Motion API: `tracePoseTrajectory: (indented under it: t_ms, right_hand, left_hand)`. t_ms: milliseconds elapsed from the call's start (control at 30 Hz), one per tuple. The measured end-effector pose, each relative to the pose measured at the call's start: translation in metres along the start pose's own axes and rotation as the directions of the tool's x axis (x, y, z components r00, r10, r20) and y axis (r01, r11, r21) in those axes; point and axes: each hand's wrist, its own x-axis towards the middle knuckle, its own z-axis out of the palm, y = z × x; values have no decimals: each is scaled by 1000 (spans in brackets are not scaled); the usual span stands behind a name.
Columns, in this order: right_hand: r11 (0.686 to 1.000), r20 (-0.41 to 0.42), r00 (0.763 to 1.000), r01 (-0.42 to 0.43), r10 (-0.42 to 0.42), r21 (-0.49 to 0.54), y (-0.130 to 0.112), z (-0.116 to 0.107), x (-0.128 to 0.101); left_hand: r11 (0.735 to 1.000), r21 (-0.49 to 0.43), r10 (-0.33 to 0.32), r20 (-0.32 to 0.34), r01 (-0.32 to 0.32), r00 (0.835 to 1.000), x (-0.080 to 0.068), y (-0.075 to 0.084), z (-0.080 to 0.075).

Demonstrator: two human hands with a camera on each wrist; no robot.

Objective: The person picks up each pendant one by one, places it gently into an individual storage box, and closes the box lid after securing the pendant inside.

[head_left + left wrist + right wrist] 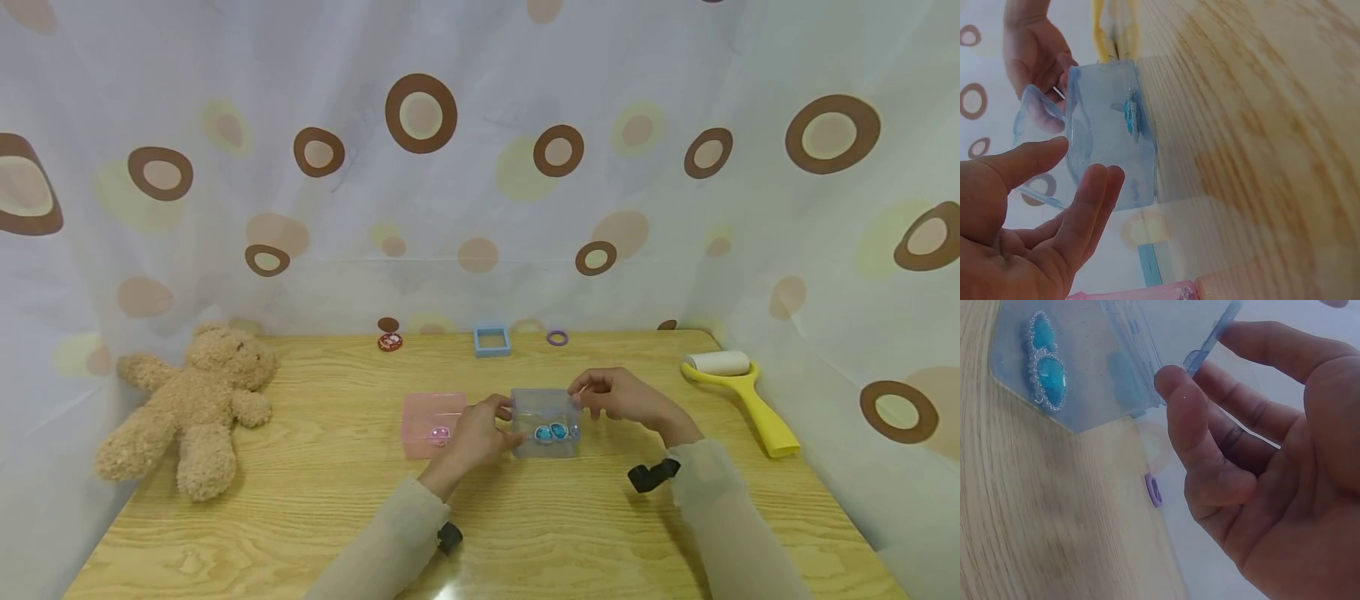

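A clear bluish box stands on the table between the hands, its hinged lid raised. Inside lie blue jewelled pieces with beaded rims. My right hand pinches the lid's edge near a small tab, thumb and fingertips on either side. Beside the box's left wall is my left hand, thumb and fingers spread and gently bent; whether its fingertips touch the wall is hard to tell. Left of that hand sits a clear pink box with a pink jewelled piece, partly covered by the hand.
Along the back edge lie a red patterned disc, a light-blue square frame and a purple ring. A teddy bear lies at the left. A yellow-handled lint roller rests at the right, by the curtain.
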Motion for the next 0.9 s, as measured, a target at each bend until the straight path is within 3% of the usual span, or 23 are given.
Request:
tracePoseTrajectory:
  t_ms: [400,900]
  right_hand:
    - [978,28,990,138,-135,-155,-1,5,-3]
    - [980,39,993,114,-109,-161,1,10,-2]
  left_hand:
    - [1000,7,-4,27,4,1000,1,-1,0]
    - [1000,1,-10,17,10,1000,-1,0,1]
